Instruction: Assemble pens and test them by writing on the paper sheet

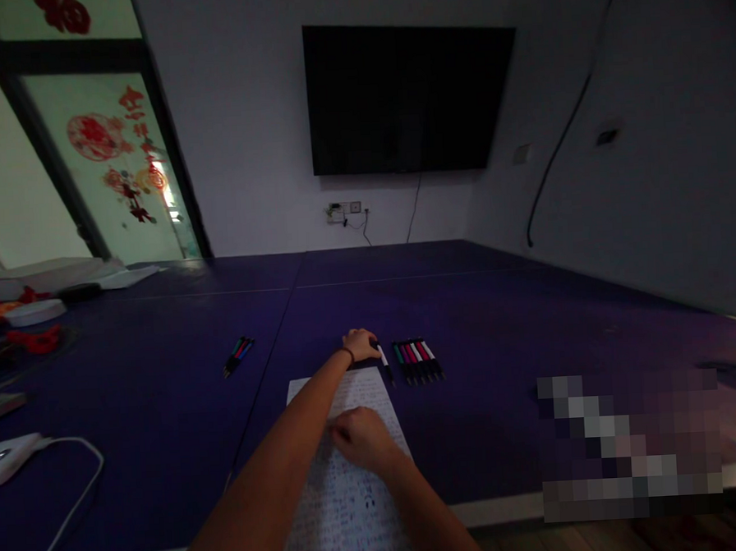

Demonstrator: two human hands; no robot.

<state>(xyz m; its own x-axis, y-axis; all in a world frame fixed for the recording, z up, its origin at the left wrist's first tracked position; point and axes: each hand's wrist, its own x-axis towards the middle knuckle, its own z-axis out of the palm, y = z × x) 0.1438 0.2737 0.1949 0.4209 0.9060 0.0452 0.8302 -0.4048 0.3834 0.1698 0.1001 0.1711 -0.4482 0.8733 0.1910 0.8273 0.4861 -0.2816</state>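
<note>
Stretched forward past the far edge of a handwritten sheet of paper [374, 394], my left hand [360, 344] has its fingers closed at the upper end of a white and black pen [383, 362]. The pen's tip points toward me on the dark tabletop. Just to its right, several pens [417, 360] in green, purple, red, pink and white lie side by side in a row. My right hand [362, 438] is curled into a loose fist over the middle of the paper, with nothing visible in it. A bundle of several coloured pens [238, 356] lies further left.
On the left are a white device [11, 460] with a cable, red and orange items [35, 338], a white roll [35, 313] and papers [127, 277]. A blurred-out patch [629, 445] covers the right front edge. A television [411, 99] hangs on the wall.
</note>
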